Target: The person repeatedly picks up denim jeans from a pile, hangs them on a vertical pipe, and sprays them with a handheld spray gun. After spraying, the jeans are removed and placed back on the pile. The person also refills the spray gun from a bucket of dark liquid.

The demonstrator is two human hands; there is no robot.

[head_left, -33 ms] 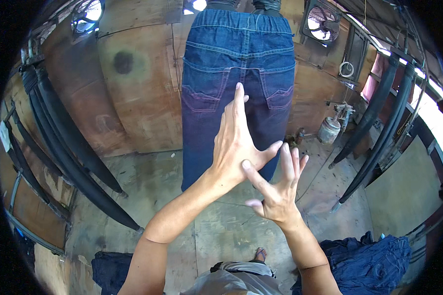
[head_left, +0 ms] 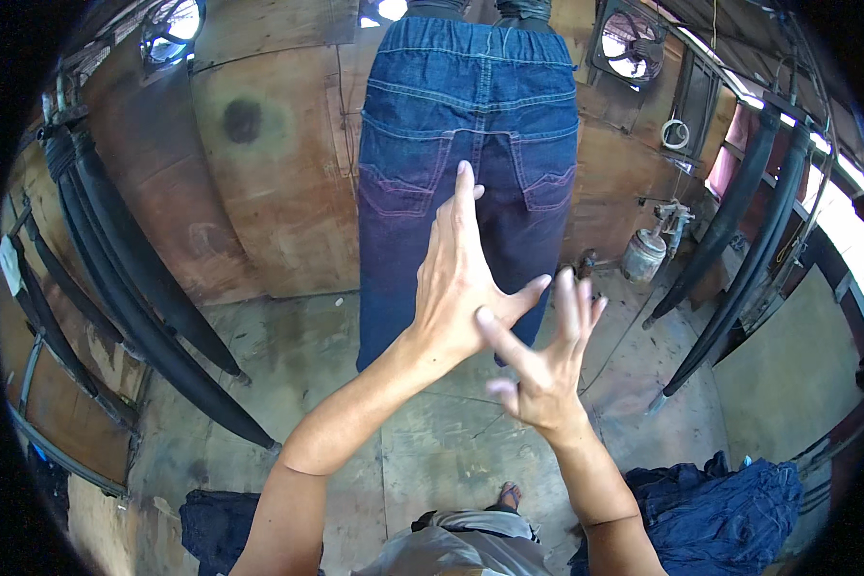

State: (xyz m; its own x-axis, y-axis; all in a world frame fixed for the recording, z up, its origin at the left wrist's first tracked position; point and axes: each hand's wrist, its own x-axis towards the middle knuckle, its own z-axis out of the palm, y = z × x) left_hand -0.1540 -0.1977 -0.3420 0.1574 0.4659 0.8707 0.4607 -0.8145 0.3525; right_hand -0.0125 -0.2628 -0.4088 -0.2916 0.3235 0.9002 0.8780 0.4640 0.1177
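My left hand [head_left: 456,278] and right hand [head_left: 547,379] are empty, fingers spread, before the jeans [head_left: 520,230] hanging upright ahead; if I misjudge depth, the left could knock them askew.

Grey clothing [head_left: 442,555] and a strapped sandal [head_left: 511,493] are worn, forearms [head_left: 379,398] bare.

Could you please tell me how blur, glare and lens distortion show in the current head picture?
In the head view, the right hand is blurred, mostly at the fingers, while the left hand looks sharper; daylight glares white behind the wall fans; the dark tubes look bowed.
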